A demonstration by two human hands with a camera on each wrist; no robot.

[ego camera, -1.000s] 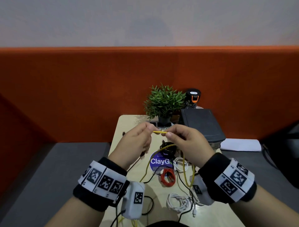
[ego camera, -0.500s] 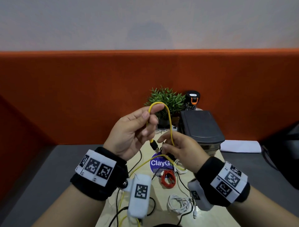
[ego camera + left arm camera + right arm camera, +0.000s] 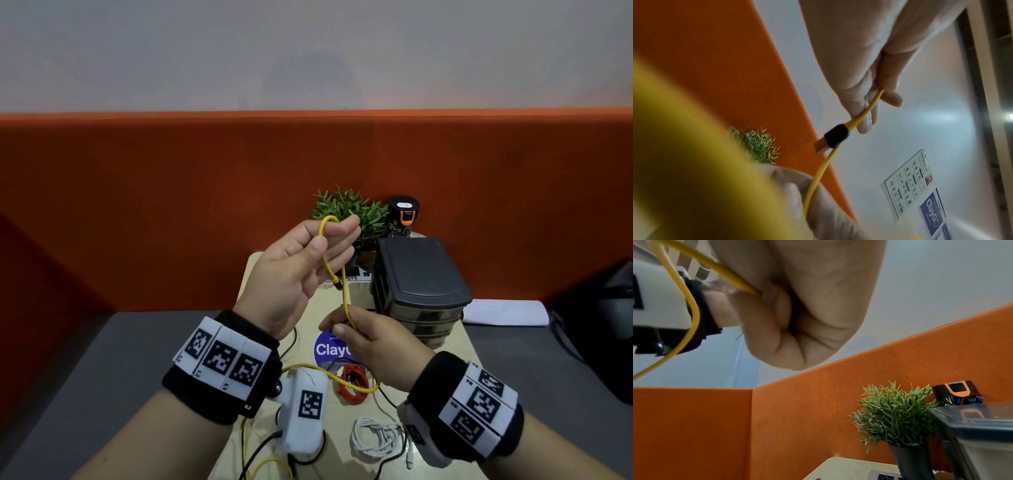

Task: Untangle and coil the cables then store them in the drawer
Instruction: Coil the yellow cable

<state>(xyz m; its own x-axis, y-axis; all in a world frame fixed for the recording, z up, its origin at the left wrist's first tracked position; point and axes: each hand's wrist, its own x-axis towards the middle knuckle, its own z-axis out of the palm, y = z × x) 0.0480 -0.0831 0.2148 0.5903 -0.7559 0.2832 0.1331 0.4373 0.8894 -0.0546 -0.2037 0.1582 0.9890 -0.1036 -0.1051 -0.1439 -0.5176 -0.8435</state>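
A: What lies at the near edge of the desk?
B: A white cable, bundled, and a red coil behind it, both waiting.
A: And the hands?
B: The right hand pinches the yellow cable low, likely to feed slack. The left hand, raised above it, has fingers nearly straight with the cable looped over them, thumb pressing it, a form for winding.
A: The drawers?
B: Shut, toward the far right corner, beside the plant.
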